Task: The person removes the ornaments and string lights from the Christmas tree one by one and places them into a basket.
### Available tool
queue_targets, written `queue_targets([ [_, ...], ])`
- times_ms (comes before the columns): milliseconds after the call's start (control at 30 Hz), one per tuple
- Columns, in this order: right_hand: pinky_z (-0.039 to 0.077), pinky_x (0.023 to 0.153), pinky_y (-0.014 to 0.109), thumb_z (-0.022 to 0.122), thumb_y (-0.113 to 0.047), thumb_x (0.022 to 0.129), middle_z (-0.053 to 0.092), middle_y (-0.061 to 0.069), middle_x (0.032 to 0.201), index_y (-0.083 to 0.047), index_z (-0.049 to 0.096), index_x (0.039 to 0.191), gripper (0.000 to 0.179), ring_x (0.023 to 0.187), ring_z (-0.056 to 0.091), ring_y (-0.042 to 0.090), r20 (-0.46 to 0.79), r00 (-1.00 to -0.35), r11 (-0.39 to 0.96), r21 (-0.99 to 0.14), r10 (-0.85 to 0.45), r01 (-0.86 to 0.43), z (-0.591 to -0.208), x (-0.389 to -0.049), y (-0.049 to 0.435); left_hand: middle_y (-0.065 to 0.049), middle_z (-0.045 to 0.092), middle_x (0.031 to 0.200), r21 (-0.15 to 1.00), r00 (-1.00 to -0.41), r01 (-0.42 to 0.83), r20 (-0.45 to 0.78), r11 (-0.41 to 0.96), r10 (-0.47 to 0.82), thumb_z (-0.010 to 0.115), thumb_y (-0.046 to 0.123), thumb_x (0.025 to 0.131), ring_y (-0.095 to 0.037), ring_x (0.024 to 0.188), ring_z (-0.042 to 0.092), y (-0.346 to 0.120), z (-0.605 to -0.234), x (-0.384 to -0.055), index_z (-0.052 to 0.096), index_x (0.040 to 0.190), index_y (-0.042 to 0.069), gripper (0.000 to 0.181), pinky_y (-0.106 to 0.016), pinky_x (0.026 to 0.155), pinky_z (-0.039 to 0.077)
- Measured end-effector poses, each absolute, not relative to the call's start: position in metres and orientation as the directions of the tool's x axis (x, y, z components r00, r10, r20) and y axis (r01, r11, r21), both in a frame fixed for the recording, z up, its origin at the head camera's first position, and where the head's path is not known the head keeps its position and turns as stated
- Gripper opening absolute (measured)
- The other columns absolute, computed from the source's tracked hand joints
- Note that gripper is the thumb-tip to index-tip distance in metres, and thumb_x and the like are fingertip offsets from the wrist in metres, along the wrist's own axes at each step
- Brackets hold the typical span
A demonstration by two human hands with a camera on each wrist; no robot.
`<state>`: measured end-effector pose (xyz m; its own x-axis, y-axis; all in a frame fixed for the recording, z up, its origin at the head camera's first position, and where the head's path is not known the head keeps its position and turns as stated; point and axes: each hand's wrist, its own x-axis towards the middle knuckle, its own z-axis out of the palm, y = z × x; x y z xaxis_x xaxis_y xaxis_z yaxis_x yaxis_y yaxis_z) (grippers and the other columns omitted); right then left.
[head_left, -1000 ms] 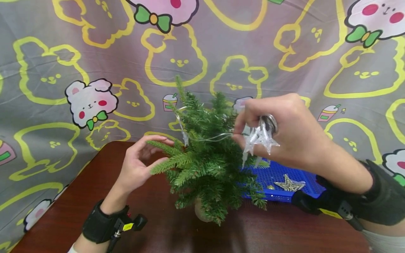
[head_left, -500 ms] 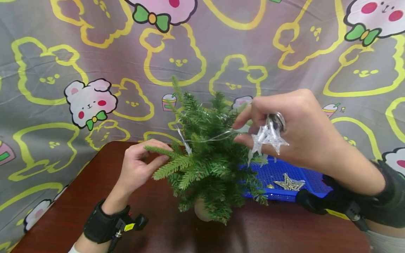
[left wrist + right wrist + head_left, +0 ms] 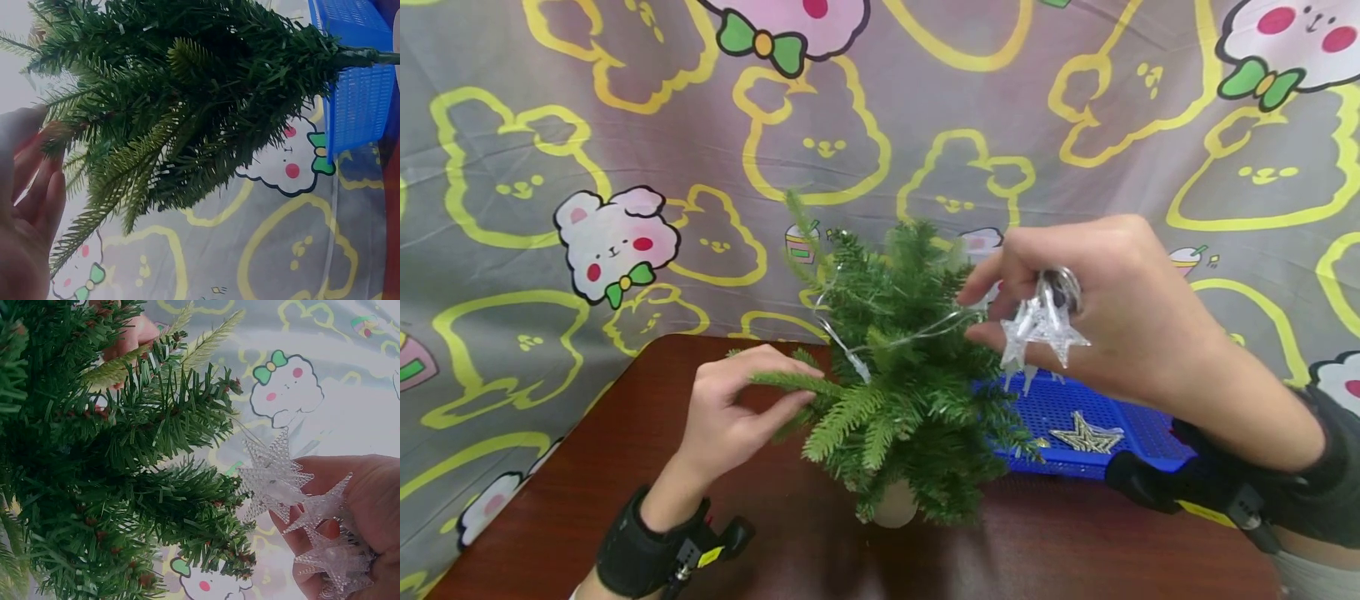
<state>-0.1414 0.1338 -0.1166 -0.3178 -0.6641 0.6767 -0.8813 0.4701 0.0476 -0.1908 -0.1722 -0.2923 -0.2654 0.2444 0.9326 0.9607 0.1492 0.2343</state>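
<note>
A small artificial Christmas tree (image 3: 917, 400) stands upright on the table in the head view. My left hand (image 3: 730, 408) pinches a side branch (image 3: 793, 382) at the tree's left between thumb and fingers. To the right of the tree, my right hand (image 3: 1105, 308) holds a bunched string of clear star lights (image 3: 1047, 332), several stars hanging below its fingers. From that hand a thin transparent wire (image 3: 917, 336) runs across the front of the tree to a single star light (image 3: 857, 365) on the left side. The right wrist view shows the stars (image 3: 272, 478) close to the branch tips.
A blue plastic basket (image 3: 1067, 462) sits behind and right of the tree, with a gold glitter star (image 3: 1086, 435) in it. The brown table (image 3: 647, 400) reaches back to a cartoon-patterned curtain (image 3: 700, 133).
My left hand has closed on the branch and moved slightly down and right, shifting the foliage. My right hand has drawn a little to the right with the lights. The left star hangs lower.
</note>
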Motion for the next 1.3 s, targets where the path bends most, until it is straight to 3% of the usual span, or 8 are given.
queue_targets([
  [200, 0.052, 0.064, 0.008, 0.087, -0.009, 0.069, 0.077, -0.009, 0.086, -0.014, 0.051, 0.069, 0.036, 0.073, 0.071, -0.002, 0.675, -0.354, 0.516, 0.046, -0.647, -0.855, -0.118, -0.142, 0.136, -0.009, 0.076, 0.086, 0.147, -0.198, 0.968, 0.944, 0.202, 0.263, 0.075, 0.018, 0.089, -0.010, 0.080, 0.071, -0.167, -0.287, -0.180, 0.075, 0.095, 0.007, 0.013, -0.019, 0.080, 0.055],
  [400, 0.047, 0.059, 0.009, 0.083, -0.005, 0.067, 0.074, -0.017, 0.087, -0.015, 0.052, 0.072, 0.033, 0.072, 0.066, -0.006, 0.666, -0.390, 0.564, 0.055, -0.636, -0.824, -0.121, -0.145, 0.141, -0.006, 0.076, 0.083, 0.076, -0.147, 0.968, 0.943, 0.238, 0.298, 0.073, 0.020, 0.091, -0.010, 0.072, 0.069, -0.161, -0.281, -0.169, 0.075, 0.094, 0.008, 0.013, -0.023, 0.067, 0.055],
  [567, 0.039, 0.052, 0.011, 0.072, 0.010, 0.056, 0.074, -0.019, 0.088, -0.016, 0.052, 0.075, 0.037, 0.073, 0.065, -0.003, 0.655, -0.409, 0.584, 0.061, -0.636, -0.810, -0.124, -0.147, 0.146, -0.006, 0.076, 0.082, 0.038, -0.121, 0.967, 0.940, 0.253, 0.320, 0.071, 0.020, 0.092, -0.006, 0.063, 0.063, -0.157, -0.277, -0.161, 0.074, 0.093, 0.007, 0.013, -0.016, 0.055, 0.044],
  [767, 0.040, 0.052, 0.011, 0.068, 0.010, 0.060, 0.074, -0.018, 0.084, -0.016, 0.053, 0.073, 0.033, 0.073, 0.067, -0.004, 0.657, -0.395, 0.566, 0.060, -0.643, -0.822, -0.125, -0.151, 0.147, -0.004, 0.075, 0.082, 0.017, -0.115, 0.959, 0.936, 0.283, 0.333, 0.070, 0.020, 0.093, 0.001, 0.057, 0.054, -0.155, -0.273, -0.155, 0.074, 0.094, 0.007, 0.014, -0.013, 0.052, 0.033],
  [933, 0.045, 0.060, 0.011, 0.077, -0.001, 0.072, 0.073, -0.017, 0.080, -0.018, 0.056, 0.071, 0.026, 0.075, 0.068, -0.004, 0.669, -0.367, 0.550, 0.076, -0.647, -0.832, -0.125, -0.153, 0.145, -0.005, 0.076, 0.084, 0.050, -0.142, 0.963, 0.928, 0.265, 0.343, 0.072, 0.023, 0.091, -0.006, 0.067, 0.065, -0.159, -0.270, -0.155, 0.075, 0.095, 0.008, 0.015, -0.015, 0.056, 0.043],
  [1100, 0.040, 0.057, 0.012, 0.086, -0.010, 0.071, 0.067, -0.018, 0.072, -0.019, 0.059, 0.072, 0.029, 0.064, 0.058, -0.005, 0.667, -0.360, 0.549, 0.088, -0.652, -0.831, -0.124, -0.153, 0.145, -0.007, 0.076, 0.090, 0.125, -0.185, 0.975, 0.919, 0.186, 0.348, 0.076, 0.030, 0.088, -0.011, 0.078, 0.069, -0.170, -0.269, -0.158, 0.075, 0.100, 0.007, 0.025, -0.019, 0.072, 0.053],
  [1200, 0.033, 0.053, 0.014, 0.087, -0.012, 0.069, 0.058, -0.018, 0.066, -0.020, 0.059, 0.074, 0.030, 0.056, 0.045, -0.002, 0.663, -0.359, 0.545, 0.089, -0.657, -0.833, -0.124, -0.153, 0.146, -0.008, 0.076, 0.096, 0.194, -0.208, 0.978, 0.924, 0.076, 0.320, 0.072, 0.031, 0.091, -0.013, 0.085, 0.071, -0.179, -0.269, -0.163, 0.075, 0.103, 0.003, 0.030, -0.021, 0.080, 0.055],
  [1300, 0.029, 0.052, 0.014, 0.090, -0.015, 0.067, 0.050, -0.018, 0.064, -0.020, 0.058, 0.075, 0.033, 0.054, 0.037, 0.000, 0.653, -0.351, 0.531, 0.093, -0.671, -0.842, -0.124, -0.153, 0.146, -0.009, 0.077, 0.101, 0.300, -0.258, 0.944, 0.931, -0.139, 0.257, 0.062, 0.027, 0.098, -0.016, 0.092, 0.071, -0.188, -0.270, -0.172, 0.073, 0.105, -0.003, 0.033, -0.025, 0.088, 0.055],
])
